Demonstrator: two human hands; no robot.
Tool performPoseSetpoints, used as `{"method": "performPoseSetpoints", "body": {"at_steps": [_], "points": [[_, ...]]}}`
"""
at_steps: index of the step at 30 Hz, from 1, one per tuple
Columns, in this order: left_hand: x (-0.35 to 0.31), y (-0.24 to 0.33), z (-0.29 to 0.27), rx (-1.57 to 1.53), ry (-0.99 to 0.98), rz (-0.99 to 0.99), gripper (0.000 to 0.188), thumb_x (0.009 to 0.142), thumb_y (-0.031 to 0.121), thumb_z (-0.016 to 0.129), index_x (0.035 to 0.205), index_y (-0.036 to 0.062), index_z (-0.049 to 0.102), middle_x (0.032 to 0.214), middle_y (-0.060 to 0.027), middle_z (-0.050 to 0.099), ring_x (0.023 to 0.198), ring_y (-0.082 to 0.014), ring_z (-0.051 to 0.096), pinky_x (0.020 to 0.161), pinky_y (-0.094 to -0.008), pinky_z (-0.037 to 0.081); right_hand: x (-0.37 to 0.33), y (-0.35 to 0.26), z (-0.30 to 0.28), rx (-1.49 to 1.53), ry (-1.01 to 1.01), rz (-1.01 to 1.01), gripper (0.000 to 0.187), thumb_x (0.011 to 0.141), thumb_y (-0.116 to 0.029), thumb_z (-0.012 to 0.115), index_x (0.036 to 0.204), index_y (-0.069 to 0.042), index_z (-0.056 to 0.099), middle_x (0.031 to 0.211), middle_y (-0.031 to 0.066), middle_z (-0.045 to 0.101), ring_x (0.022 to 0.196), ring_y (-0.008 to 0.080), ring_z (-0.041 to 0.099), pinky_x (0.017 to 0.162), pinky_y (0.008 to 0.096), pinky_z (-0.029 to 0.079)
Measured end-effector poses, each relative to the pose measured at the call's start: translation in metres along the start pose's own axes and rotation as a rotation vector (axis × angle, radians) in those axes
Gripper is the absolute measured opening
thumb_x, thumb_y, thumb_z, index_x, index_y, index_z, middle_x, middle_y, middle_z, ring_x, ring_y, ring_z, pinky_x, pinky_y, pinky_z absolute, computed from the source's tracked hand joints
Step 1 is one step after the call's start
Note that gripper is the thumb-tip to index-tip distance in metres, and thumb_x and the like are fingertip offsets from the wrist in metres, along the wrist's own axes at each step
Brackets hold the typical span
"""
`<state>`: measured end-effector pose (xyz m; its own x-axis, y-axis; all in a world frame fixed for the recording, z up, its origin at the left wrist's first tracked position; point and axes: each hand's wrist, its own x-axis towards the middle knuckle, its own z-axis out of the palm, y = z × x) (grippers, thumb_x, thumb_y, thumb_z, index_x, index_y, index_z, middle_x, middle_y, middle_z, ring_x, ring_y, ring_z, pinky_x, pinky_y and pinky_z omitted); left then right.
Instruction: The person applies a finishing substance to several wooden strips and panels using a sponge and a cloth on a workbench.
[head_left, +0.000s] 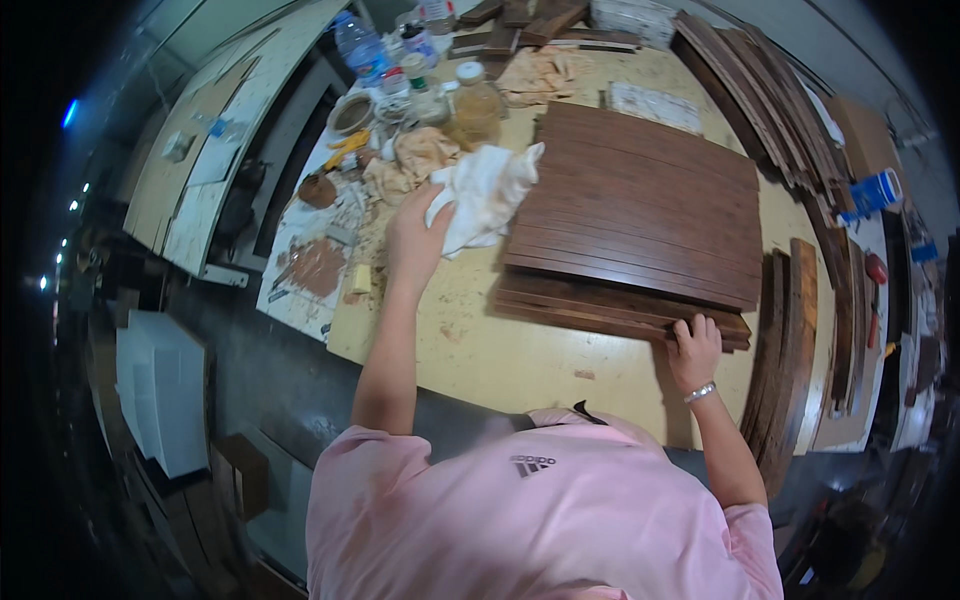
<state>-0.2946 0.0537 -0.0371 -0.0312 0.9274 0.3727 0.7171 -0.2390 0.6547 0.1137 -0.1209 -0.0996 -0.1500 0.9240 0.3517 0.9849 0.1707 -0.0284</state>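
My left hand [417, 232] is closed on a crumpled white rag [486, 195], its thumb and fingers pinching the near-left side. The rag rests partly against the left edge of a neat pile of dark brown wooden planks [640, 200]. At the pile's near side, a lower plank [600, 309] juts out toward me. My right hand [695, 350] has its fingers curled over the right end of that plank; the thumb side is partly hidden.
Bottles and a jar [476, 100] crowd the far left of the yellowish worktable [450, 350], beside stained rags [410, 165]. Long wooden strips [790, 340] lie along the right side. More planks [750, 90] are heaped at the far right. A blue can [872, 195] lies beyond them.
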Motion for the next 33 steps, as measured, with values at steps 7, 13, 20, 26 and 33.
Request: {"method": "performPoseSetpoints", "body": {"at_steps": [7, 13, 20, 26, 33], "points": [[-0.075, -0.106, -0.061, 0.336, 0.168, -0.453, 0.025, 0.079, 0.016, 0.072, 0.1, 0.0029, 0.067, 0.093, -0.0165, 0.063, 0.091, -0.0338, 0.061, 0.083, -0.041, 0.047, 0.013, -0.012, -0.041, 0.321, -0.43, 0.1, 0.021, 0.068, -0.018, 0.075, 0.082, -0.008, 0.063, 0.082, 0.0095, 0.053, 0.08, 0.0317, 0.054, 0.067, 0.0424, 0.044], [-0.099, -0.126, -0.053, 0.606, 0.189, -0.281, 0.023, 0.076, 0.016, 0.074, 0.096, 0.0054, 0.068, 0.087, -0.0145, 0.059, 0.082, -0.0344, 0.059, 0.075, -0.0432, 0.046, 0.003, -0.023, -0.054, 1.11, -0.802, 0.738, 0.015, 0.083, -0.009, 0.069, 0.09, 0.003, 0.066, 0.074, 0.0047, 0.065, 0.066, 0.0155, 0.059, 0.064, 0.0302, 0.047], [-0.068, -0.056, -0.02, -0.298, 0.264, -0.304, 0.024, 0.074, -0.003, 0.071, 0.097, -0.0013, 0.067, 0.087, -0.0092, 0.058, 0.071, -0.0197, 0.057, 0.064, -0.0277, 0.047, 0.017, -0.035, -0.073, 1.345, -0.524, 0.807, 0.017, 0.085, -0.011, 0.069, 0.088, 0.006, 0.066, 0.075, 0.0019, 0.064, 0.065, 0.0068, 0.054, 0.059, 0.0235, 0.043], [-0.008, 0.088, 0.026, -0.347, 0.116, 0.186, 0.025, 0.074, -0.005, 0.07, 0.099, -0.0017, 0.067, 0.08, -0.0063, 0.055, 0.063, -0.0135, 0.051, 0.059, -0.0252, 0.043, 0.006, -0.026, -0.084, 1.359, -0.435, 0.839, 0.018, 0.085, -0.011, 0.069, 0.092, 0.006, 0.066, 0.081, 0.0029, 0.066, 0.07, 0.0067, 0.057, 0.064, 0.023, 0.045], [-0.022, 0.131, 0.072, -0.333, 0.014, 0.185, 0.011, 0.076, -0.002, 0.068, 0.087, -0.0004, 0.066, 0.073, -0.0073, 0.053, 0.059, -0.0176, 0.049, 0.054, -0.0309, 0.041, -0.016, -0.02, -0.1, 1.343, -0.343, 0.914, 0.018, 0.085, -0.012, 0.069, 0.087, 0.005, 0.066, 0.076, 0.0031, 0.065, 0.065, 0.0078, 0.056, 0.06, 0.0236, 0.045]]}}
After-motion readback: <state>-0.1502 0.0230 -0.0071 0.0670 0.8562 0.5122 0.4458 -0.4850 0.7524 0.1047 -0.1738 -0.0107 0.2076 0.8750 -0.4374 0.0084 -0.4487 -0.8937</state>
